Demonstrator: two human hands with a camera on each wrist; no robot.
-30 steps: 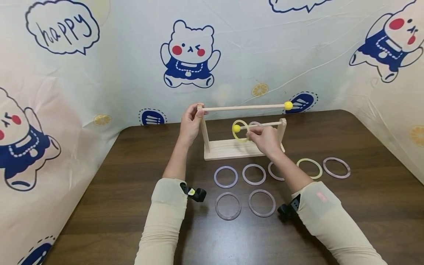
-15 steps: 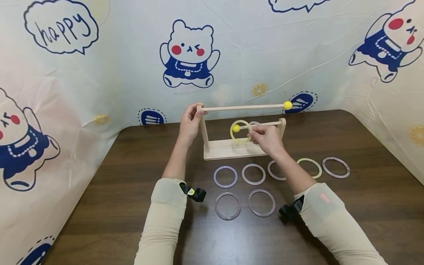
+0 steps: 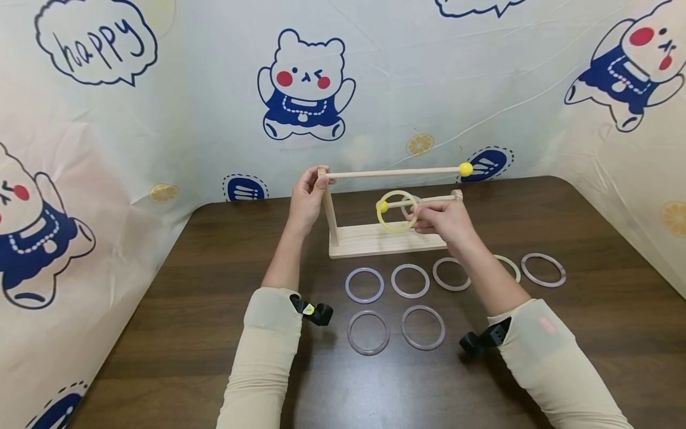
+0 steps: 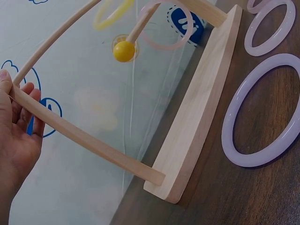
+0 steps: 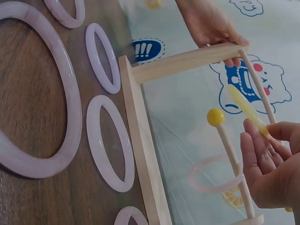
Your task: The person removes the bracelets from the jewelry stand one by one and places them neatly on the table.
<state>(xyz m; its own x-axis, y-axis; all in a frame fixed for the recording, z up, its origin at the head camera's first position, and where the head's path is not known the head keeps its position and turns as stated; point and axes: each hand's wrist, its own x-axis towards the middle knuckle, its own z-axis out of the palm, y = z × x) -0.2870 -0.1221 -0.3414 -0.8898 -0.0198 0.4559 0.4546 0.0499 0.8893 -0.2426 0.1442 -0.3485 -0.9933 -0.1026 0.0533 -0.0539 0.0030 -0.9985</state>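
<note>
A wooden display stand [image 3: 386, 241] has two rods at different heights, each with a yellow ball at its tip. My left hand [image 3: 305, 205] grips the top of its left upright [image 4: 84, 136], beside the upper rod [image 3: 396, 173]. Between thumb and fingers, my right hand [image 3: 447, 225] pinches a yellow bangle [image 3: 396, 230]. In the head view this bangle overlaps the lower rod's ball [image 5: 216, 117], but both wrist views show it apart from that ball. A pale pink bangle [image 4: 164, 47] hangs around the lower rod [image 5: 228, 145]. My right hand partly hides the right upright in the head view.
Several bangles lie flat on the brown table before the stand: a blue-violet bangle [image 3: 365, 301], pale purple ones such as this bangle [image 3: 423, 347], and a green-yellow bangle [image 3: 515, 271] partly behind my right forearm. A patterned cloth [image 3: 214, 107] hangs behind the table.
My right hand has moved a little right, and the yellow bangle has turned to face the head camera more fully. My left hand keeps its grip on the stand.
</note>
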